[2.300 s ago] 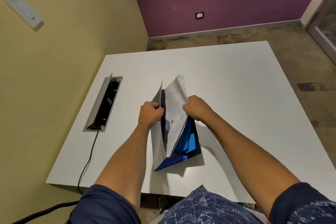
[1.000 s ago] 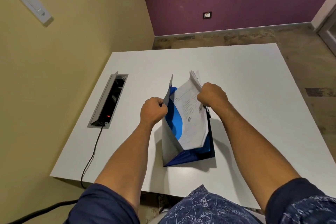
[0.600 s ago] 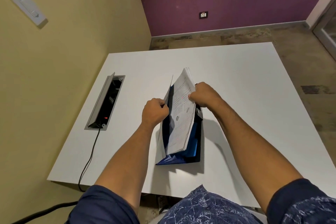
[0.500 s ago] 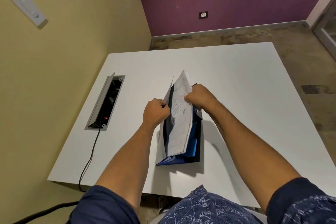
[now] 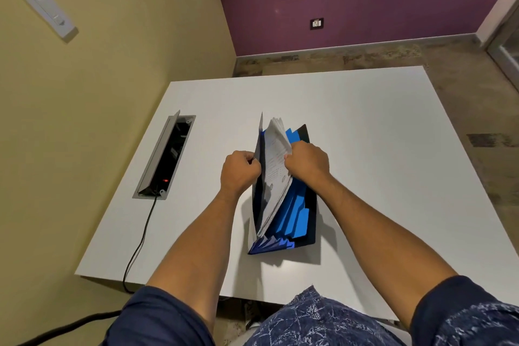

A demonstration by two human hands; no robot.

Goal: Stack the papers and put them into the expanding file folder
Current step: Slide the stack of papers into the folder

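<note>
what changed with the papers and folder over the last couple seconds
The papers sank deeper into the expanding file folder, whose blue dividers now fan open on the right. The right hand keeps gripping the stack; the left hand keeps holding the front flap. The folder stays upright on the table.

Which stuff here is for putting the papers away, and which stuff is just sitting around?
For the job:
- papers, pinched by the right hand
- expanding file folder, standing open on the table; the left hand grips its front flap

Just sitting around:
- power socket box sunk into the table, lid up
- black cable running from it
- wall switch
- wall socket
</note>
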